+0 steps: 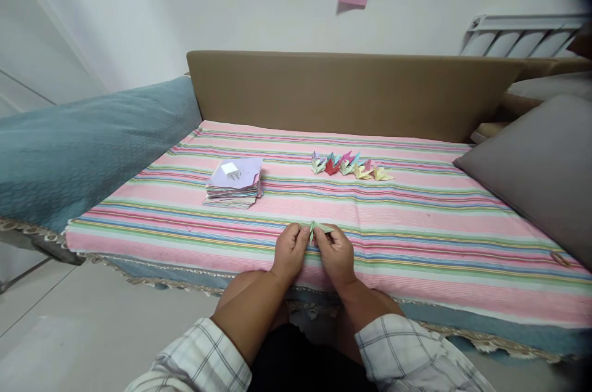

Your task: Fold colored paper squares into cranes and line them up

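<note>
- Near the front edge of the striped cloth, a small piece of folded green paper stands between the person's two hands, its narrow folds pointing away from the body.
- The left hand pinches the paper's left side between thumb and bent fingers.
- The right hand grips the other side the same way, thumb close to the left one; a pale point of paper sticks out over its fingers.
- Beyond the left hand sits a stack of paper sheets, a white plug on top.
- Farther back, folded paper birds in several colours stand close together, well apart from the hands.
</note>
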The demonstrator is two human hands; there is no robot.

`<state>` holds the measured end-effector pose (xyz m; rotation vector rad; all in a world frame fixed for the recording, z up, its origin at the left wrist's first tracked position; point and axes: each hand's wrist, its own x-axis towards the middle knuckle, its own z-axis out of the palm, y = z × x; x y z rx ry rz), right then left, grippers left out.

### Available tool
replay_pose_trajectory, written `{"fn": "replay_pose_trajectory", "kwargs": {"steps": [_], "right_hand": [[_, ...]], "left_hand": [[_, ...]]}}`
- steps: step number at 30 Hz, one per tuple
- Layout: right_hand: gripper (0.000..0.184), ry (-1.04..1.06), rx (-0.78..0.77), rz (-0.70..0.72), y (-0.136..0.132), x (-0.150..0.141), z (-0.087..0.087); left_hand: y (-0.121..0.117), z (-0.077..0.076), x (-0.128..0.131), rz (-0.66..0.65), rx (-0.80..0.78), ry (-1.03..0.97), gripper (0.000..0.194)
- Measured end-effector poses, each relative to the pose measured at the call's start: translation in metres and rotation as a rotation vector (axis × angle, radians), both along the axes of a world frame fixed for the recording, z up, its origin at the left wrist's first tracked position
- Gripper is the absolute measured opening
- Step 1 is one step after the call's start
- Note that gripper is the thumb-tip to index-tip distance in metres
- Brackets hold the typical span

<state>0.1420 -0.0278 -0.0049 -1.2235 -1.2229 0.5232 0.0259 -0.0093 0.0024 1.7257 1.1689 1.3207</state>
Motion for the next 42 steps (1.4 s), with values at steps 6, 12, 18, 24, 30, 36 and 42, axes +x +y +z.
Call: {"fn": "replay_pose_trajectory", "kwargs": {"steps": [6,12,18,24,30,36,42], "right_hand": [[0.02,0.047,0.014,0.056,-0.001,-0.002,0.0],[0.017,0.001,0.068,0.066,-0.002,-0.003,0.0],[0.022,0.18,-0.01,0.116,-0.003,-0.005,0.003],[0.027,0.264,-0.12,0.165,-0.002,-0.006,0.003],[0.031,0.29,-0.143,0.144,-0.002,-0.006,0.0],[0.03,0.377,-0.171,0.258,-0.004,-0.01,0.006],[0.033,0.336,-0.184,0.285,0.001,-0.009,-0.002]], "left_hand": [[-0.001,0.007,0.001,-0.035,-0.157,-0.164,0.031],[0.001,0.005,0.0,-0.112,-0.137,-0.192,0.03],[-0.001,0.002,-0.001,-0.11,-0.082,-0.071,0.032],[-0.004,0.01,0.001,-0.124,-0.116,-0.124,0.037],[-0.006,0.014,0.003,-0.186,-0.155,-0.212,0.037],[-0.004,0.009,0.002,-0.188,-0.126,-0.146,0.039],[-0.006,0.013,0.001,-0.232,-0.146,-0.195,0.039]]}}
